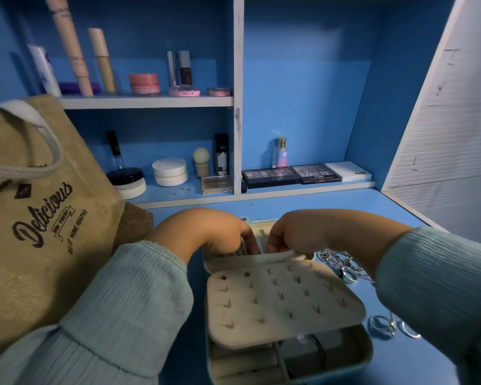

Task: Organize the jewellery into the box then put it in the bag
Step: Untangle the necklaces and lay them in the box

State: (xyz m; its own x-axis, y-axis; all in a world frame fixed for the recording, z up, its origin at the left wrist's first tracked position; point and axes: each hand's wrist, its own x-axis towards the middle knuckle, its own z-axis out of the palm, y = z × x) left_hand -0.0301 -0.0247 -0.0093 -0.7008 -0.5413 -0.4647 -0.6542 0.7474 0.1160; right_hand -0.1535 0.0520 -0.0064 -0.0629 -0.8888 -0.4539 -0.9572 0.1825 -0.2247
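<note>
An open cream jewellery box [364, 348] lies on the blue desk in front of me. Its padded earring panel [283, 298], studded with several earring posts, lies over the lower tray. Both hands work at the far lid section of the box. My left hand [206, 232] has its fingers curled down into the lid, over thin metal pieces. My right hand [297, 232] pinches something small at the lid pocket's edge; what it is stays hidden. A silver chain [333, 259] and rings [381, 326] lie right of the box. The jute bag [39, 218] stands at the left.
Blue shelves behind hold cosmetics: jars [170, 170], tubes, a perfume bottle [280, 152], eyeshadow palettes [314, 173]. A few small studs [182, 189] lie on the lower shelf. A white slatted panel [450, 134] stands at the right.
</note>
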